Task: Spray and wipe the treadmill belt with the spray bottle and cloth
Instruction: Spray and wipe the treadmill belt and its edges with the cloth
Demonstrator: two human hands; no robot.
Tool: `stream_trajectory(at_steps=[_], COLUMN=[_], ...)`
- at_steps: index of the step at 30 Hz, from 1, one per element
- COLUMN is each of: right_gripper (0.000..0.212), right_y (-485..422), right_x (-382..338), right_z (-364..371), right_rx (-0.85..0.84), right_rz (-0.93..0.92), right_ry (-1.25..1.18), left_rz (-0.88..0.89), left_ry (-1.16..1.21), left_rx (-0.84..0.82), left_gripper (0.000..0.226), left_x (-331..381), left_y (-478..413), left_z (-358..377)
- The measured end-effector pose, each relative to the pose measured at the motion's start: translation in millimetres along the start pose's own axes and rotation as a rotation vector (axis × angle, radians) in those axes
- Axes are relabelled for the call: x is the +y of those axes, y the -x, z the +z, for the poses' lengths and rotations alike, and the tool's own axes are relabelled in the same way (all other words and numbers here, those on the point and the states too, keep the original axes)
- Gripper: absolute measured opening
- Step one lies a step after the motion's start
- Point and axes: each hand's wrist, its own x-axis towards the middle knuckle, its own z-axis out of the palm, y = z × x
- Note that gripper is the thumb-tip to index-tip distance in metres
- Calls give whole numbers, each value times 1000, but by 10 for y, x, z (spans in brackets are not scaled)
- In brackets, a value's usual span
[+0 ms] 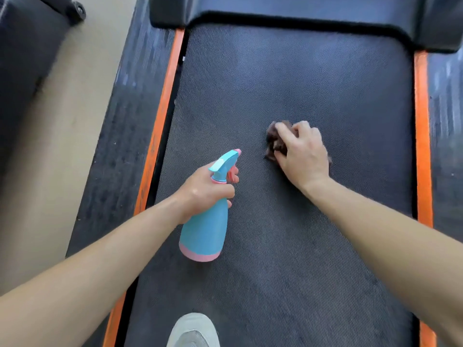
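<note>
Hands of one person reach out over a dark, bumpy rubber treadmill belt (288, 83); the belt fills the middle of the view and runs up to a black plastic cover (288, 8) at the far end.

The left hand (203, 189) holds a blue plastic spray bottle (204, 229) with a pink bottom and a pink trigger; the fingers are wrapped tight round the thin neck, and one finger lies on the trigger; the bottle is over the left half of the belt, tipped a little, with its nozzle pointing toward the far end; I cannot tell if its bottom touches the belt.

The right hand (303, 154) is palm down on a small, crumpled dark brown cloth (274, 141); the fingers are bent over the cloth and grip it; the cloth lies on the belt, a bit right of the middle, and most of it sticks out on the left side of the hand; bottle and cloth are near each other but do not touch.

A bright orange strip (160, 116) runs along the left edge of the belt; another orange strip (422, 121) runs along the right edge; a dark side rail (120, 121) lies outside the left strip, and past it is a tan floor (62, 121).

The toe of a light grey shoe (193, 331) stands on the belt at the bottom of the view.
</note>
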Motion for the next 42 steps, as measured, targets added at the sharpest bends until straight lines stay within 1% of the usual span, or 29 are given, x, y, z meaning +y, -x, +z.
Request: stream_trajectory(at_steps=[2, 4, 6, 7, 8, 10, 12, 13, 14, 15, 17, 19, 21, 23, 26, 27, 30, 31, 33, 36, 37, 38, 41, 42], right_gripper=[50, 53, 54, 52, 49, 46, 44, 44, 45, 47, 51, 54, 55, 57, 69, 72, 75, 75, 76, 74, 72, 70, 60, 57], right_y=[480, 887, 872, 735, 558, 146, -192, -257, -241, -151, 210, 647, 911, 986, 1023, 1054, 1155, 1180, 1210, 1211, 1195, 1177, 1064, 996], right_x=[-43, -27, 40, 54, 48, -19, -103, -158, -211, -265, -370, -446, -487, -499, -509, -515, -506, -496, -476, -473, -484, -492, -509, -518], right_z=[-32, -72, -99, -97, -64, -12, 20, 32, 46, 48, 18, -3, -14, -10, -15, -26, -51, -61, -82, -80, -77, -71, -68, -72], right_rx=[-33, -99, -127, -113, -83, -28, -35, -49, -52, -44, -38, -85, -139, -140, -120, -121, -136, -145, -150, -145, -141, -130, -74, -50], right_rz=[-178, -370, -488, -487, -439, -223, -6, 56, 71, 42, -103, -253, -331, -320, -262, -234, -168, -155, -146, -148, -148, -148, -122, -105], right_ry=[-38, -49, -30, -10, 11, 20, 9, 10, 17, 21, -3, -50, -74, -80, -72, -73, -81, -81, -81, -75, -76, -78, -93, -95], left_rz=[-4, 10, 18, 18, 13, -5, -12, -14, -14, -14, -17, -29, -21, -19, -27, -31, -41, -47, -63, -92, -101, -106, -123, -125], left_ry=[16, 32, 45, 46, 39, 31, 29, 34, 41, 47, 48, 34, 22, -4, -77, -109, -155, -155, -133, -129, -123, -119, -158, -174], left_rx=[2, -1, -2, -3, -6, -9, 2, 13, 26, 37, 53, 66, 69, 69, 54, 47, 60, 72, 87, 104, 106, 110, 133, 147], left_gripper=[34, 42, 45, 44, 41, 37, 36, 38, 39, 39, 36, 37, 38, 44, 60, 61, 40, 37, 44, 63, 64, 60, 27, 23], left_x=[7, 10, 10, 10, 11, -4, -16, -29, -34, -38, -44, -49, -49, -52, -51, -59, -138, -178, -262, -342, -367, -396, -430, -432], left_y=[17, 5, 5, -2, -11, -9, 2, 3, 9, 17, 24, 36, 50, 65, 155, 185, 259, 286, 353, 494, 530, 557, 625, 645], left_z=[-18, -1, 28, 42, 52, 64, 61, 54, 44, 30, 1, -16, -15, -1, 9, 7, -31, -46, -74, -129, -150, -171, -208, -224])
